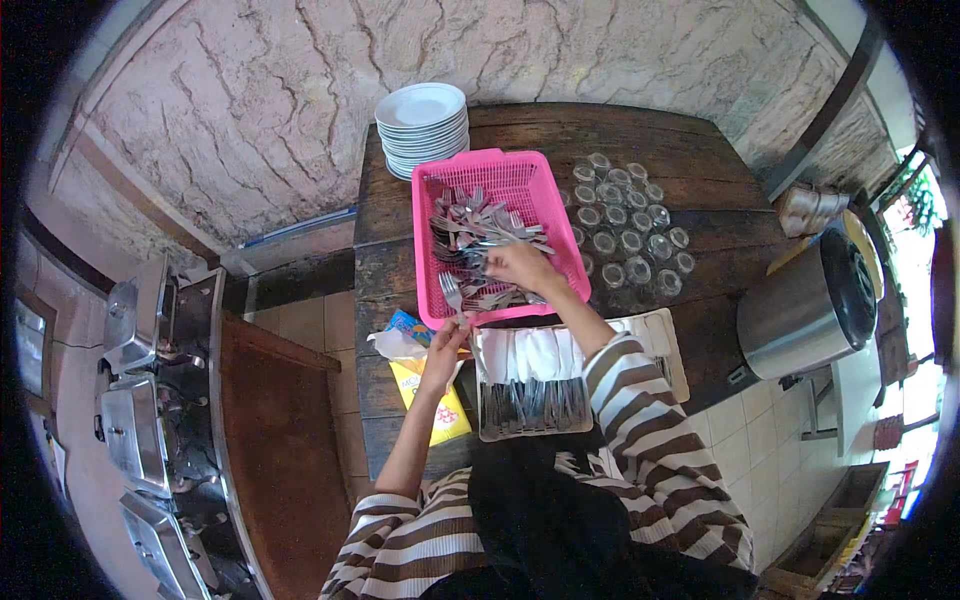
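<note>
My left hand is closed on the handle of a fork, whose tines point up over the near left corner of a pink plastic basket. Loose metal cutlery, forks among it, lies jumbled inside. My right hand reaches into this basket with its fingers closed just over the pile; what they grip, if anything, I cannot make out. Close in front of me, a shallow tray holds a row of cutlery with white paper or cloth around the far ends.
A stack of white plates stands behind the basket. Several clear glasses fill the table's right part. A yellow packet lies by my left forearm. A large steel container is at right; chafing dishes line the left.
</note>
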`<state>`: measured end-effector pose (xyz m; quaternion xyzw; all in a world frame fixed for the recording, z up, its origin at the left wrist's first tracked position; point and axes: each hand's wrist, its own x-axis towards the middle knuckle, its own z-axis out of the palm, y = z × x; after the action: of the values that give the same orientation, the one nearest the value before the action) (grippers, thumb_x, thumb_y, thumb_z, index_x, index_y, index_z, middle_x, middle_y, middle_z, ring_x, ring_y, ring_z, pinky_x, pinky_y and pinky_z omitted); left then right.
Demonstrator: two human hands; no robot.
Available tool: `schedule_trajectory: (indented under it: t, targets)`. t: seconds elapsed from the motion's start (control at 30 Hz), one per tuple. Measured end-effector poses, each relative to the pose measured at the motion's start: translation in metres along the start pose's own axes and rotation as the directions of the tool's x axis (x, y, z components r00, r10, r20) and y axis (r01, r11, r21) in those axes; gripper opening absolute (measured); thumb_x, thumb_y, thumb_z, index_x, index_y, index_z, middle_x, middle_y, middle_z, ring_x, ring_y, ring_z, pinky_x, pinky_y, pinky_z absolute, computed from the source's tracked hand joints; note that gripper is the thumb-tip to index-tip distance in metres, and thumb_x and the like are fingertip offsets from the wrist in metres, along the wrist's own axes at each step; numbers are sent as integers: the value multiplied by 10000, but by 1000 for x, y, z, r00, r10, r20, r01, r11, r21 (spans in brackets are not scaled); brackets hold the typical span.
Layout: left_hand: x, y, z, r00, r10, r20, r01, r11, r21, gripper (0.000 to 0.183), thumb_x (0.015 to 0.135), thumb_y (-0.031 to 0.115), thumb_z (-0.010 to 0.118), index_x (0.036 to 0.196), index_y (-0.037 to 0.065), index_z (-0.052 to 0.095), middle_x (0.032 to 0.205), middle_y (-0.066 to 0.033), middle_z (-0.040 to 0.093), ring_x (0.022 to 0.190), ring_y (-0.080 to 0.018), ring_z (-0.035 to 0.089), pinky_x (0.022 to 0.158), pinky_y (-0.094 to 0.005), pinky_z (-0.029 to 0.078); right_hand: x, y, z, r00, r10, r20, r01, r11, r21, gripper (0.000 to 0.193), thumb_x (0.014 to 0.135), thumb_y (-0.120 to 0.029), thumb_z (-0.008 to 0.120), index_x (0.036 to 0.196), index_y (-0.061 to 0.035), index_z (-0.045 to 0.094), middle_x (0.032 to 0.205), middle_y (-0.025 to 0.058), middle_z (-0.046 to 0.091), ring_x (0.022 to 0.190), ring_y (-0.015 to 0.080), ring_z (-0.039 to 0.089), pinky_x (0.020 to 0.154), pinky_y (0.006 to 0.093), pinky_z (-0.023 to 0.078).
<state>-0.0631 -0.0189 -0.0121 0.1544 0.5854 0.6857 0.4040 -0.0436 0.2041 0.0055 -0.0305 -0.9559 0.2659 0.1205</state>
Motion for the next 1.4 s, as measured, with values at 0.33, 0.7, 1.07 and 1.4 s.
schedule_trajectory:
  t: [0.33,0.7,1.07,1.4]
  targets:
    - [-6,14,47,995,97,4,-96,990,-108,254,786,194,520,1018,93,504,794,19,572,542,-25,461,528,-176,416,-85,-50,-11,633,738,-234,76,241,967,287,712,-96,592,950,3,466,841,95,523,753,196,560,701,273,469]
    - [-17,-19,64,991,81,-108,-104,969,-223,201,739,139,583,917,50,553,658,36,510,597,-40,495,580,-170,422,-159,-120,37,537,824,-182,141,125,982,182,748,-63,547,917,4,529,859,62,534,807,139,516,734,278,426]
    - [-27,-26,66,968,245,-57,-251,956,-154,119,705,67,604,815,32,575,702,31,550,644,-38,494,674,-177,388,-171,-136,24,578,815,-44,67,7,998,183,762,-57,528,931,12,545,859,48,538,772,115,524,740,255,452]
    - [-20,-31,50,988,84,127,-94,993,76,94,693,49,608,779,21,583,678,-9,580,608,-54,527,569,-174,436,-178,-97,35,713,700,-37,-195,250,948,369,748,-180,560,1079,-48,461,929,56,499,889,133,467,895,334,301]
